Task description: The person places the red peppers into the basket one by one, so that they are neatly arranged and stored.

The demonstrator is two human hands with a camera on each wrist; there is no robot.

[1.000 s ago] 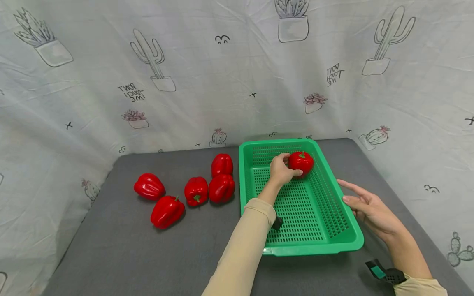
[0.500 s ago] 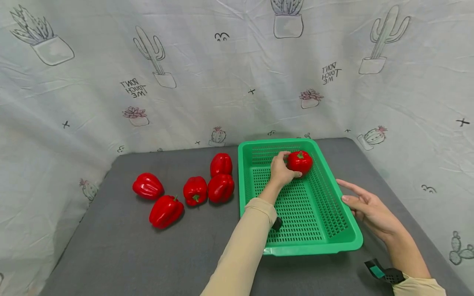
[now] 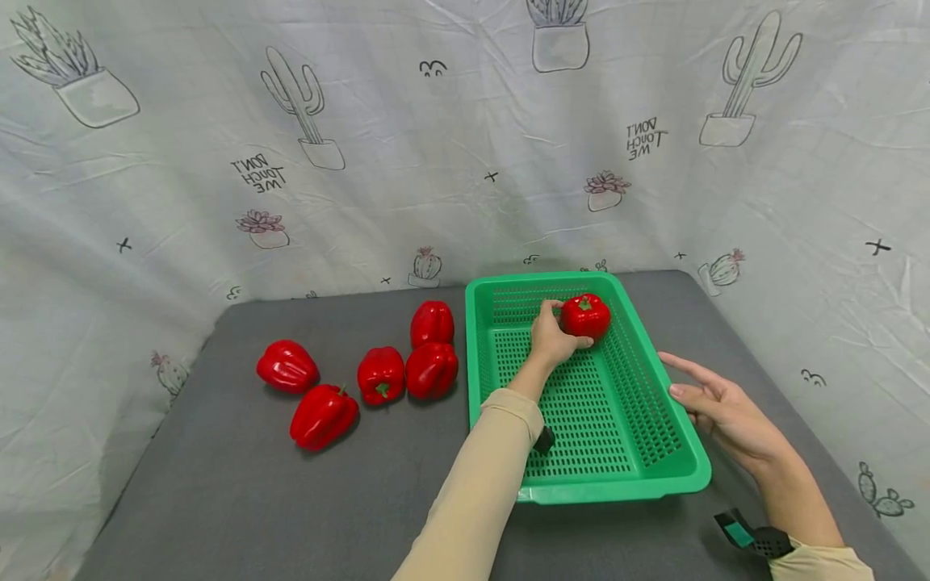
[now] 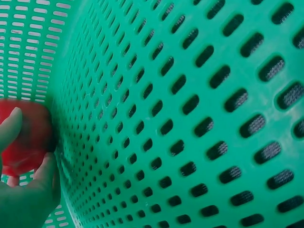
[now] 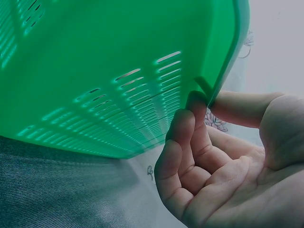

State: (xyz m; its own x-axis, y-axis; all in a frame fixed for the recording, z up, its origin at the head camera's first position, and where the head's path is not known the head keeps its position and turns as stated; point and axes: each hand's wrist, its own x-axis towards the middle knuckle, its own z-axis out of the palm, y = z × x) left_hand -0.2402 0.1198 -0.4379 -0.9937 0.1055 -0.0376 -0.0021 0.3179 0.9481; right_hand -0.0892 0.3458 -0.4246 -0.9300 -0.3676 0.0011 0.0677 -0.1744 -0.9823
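Note:
A glossy red bell pepper (image 3: 585,315) with a green stem sits at the far right of the green plastic basket (image 3: 623,486). My left hand (image 3: 552,335) reaches in from the left and holds it, fingers behind and thumb in front. In the left wrist view the same bell pepper (image 4: 28,142) lies close to the perforated side wall, between thumb and fingers. At the basket's right rim is my right hand (image 3: 734,415); the right wrist view shows its thumb and curled fingers (image 5: 178,126) pinching the rim from outside and below.
Several more red bell peppers, among them one by the basket (image 3: 432,371) and one farther left (image 3: 287,366), lie on the grey table (image 3: 218,500). A white curtain (image 3: 407,161) printed with cacti hangs along the table's back and sides.
The bell pepper in my left hand has shifted slightly backward and to the left inside the basket. My right hand stays on the rim; the loose peppers have not moved.

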